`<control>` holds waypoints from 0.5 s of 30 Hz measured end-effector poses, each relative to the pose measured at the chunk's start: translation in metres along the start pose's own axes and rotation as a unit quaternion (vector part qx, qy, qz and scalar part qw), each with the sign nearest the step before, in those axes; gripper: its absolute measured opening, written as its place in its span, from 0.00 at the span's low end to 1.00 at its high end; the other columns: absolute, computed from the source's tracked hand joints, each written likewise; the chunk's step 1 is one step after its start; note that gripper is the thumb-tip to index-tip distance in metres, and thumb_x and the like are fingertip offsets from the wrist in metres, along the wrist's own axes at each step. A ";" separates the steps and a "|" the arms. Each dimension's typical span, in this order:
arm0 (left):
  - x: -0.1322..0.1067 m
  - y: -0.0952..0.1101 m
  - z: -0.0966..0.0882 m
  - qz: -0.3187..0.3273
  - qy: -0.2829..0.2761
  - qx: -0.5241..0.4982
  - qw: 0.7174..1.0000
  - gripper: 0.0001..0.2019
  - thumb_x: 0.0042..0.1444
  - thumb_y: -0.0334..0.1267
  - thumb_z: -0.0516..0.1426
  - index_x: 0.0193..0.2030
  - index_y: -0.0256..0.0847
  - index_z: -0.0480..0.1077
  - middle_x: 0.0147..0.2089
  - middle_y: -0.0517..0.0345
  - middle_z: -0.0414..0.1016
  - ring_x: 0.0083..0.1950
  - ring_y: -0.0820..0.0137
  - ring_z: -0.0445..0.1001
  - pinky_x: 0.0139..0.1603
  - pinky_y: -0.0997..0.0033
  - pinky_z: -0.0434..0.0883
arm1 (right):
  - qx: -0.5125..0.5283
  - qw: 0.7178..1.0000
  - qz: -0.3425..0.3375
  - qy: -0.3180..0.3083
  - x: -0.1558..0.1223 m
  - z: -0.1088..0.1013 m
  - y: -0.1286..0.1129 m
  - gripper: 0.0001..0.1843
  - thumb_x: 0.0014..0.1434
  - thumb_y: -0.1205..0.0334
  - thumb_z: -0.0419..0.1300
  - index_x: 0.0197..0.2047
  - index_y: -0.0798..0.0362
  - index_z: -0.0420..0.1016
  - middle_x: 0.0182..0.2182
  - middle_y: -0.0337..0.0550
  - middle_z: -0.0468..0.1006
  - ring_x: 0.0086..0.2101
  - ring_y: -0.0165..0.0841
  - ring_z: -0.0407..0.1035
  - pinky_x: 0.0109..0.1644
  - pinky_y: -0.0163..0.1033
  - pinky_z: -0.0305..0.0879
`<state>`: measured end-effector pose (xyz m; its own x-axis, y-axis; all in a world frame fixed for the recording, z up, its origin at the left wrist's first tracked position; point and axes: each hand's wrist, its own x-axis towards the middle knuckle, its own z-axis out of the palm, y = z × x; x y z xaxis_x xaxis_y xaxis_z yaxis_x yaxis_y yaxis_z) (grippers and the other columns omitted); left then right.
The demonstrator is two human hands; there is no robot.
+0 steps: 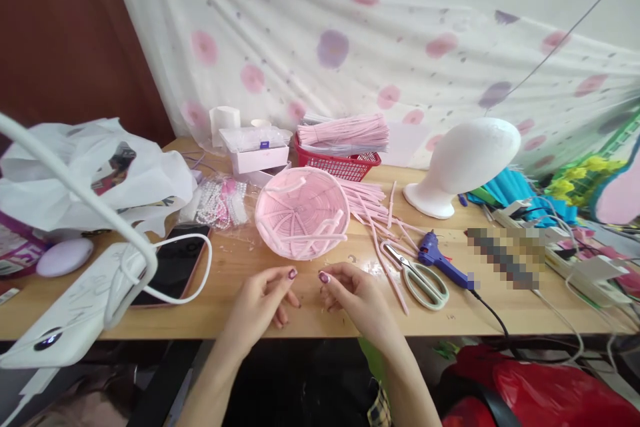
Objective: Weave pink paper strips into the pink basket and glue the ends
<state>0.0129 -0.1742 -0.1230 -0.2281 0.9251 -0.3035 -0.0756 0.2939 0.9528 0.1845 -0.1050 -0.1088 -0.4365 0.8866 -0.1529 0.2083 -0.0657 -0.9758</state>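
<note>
A pink bowl-shaped piece, wound from fuzzy stems, rests on the table with a few loose pink stem pieces inside it. Just in front of it, my left hand hovers near the table edge, thumb against the index finger, the other fingers loosely curled. Facing it a short gap away, my right hand is in a similar pinch. Nothing shows between either hand's fingertips, though something tiny could be hidden there. Neither hand touches the bowl-shaped piece. Right of it lie loose pink pipe cleaners and scissors with pale green handles.
A blue glue gun with a cord lies beyond the scissors. Behind stand a white foam head and a red basket of pipe cleaners. At left are bead packets, a phone and a white power strip.
</note>
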 end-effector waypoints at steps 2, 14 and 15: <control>0.003 0.004 0.016 -0.011 0.008 -0.075 0.997 0.33 0.51 0.60 0.60 0.51 0.31 0.71 0.20 0.62 0.71 0.17 0.77 0.64 0.17 0.81 0.62 | -0.031 0.999 -0.026 -0.008 0.003 0.005 -0.002 0.18 0.55 0.47 0.64 0.29 0.54 0.71 0.19 0.35 0.70 0.22 0.29 0.65 0.28 0.35 0.61; -0.007 0.005 0.033 -0.046 0.017 -0.008 0.999 0.24 0.52 0.55 0.61 0.40 0.32 0.77 0.14 0.62 0.67 0.17 0.76 0.65 0.22 0.78 0.65 | -0.102 0.989 -0.105 -0.033 -0.017 -0.007 -0.002 0.13 0.66 0.56 0.55 0.35 0.53 0.76 0.23 0.37 0.72 0.25 0.28 0.67 0.29 0.31 0.60; -0.009 0.005 0.027 -0.055 0.013 0.026 0.998 0.24 0.53 0.54 0.60 0.41 0.32 0.76 0.15 0.61 0.69 0.18 0.75 0.66 0.22 0.78 0.66 | -0.102 0.986 -0.130 -0.013 -0.014 -0.003 0.000 0.13 0.67 0.55 0.55 0.38 0.53 0.77 0.23 0.37 0.73 0.24 0.28 0.67 0.28 0.31 0.61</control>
<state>0.0409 -0.1745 -0.1158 -0.2472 0.8799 -0.4057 -0.0505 0.4065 0.9123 0.1937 -0.1162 -0.1059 -0.5203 0.8490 0.0919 0.2562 0.2578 -0.9316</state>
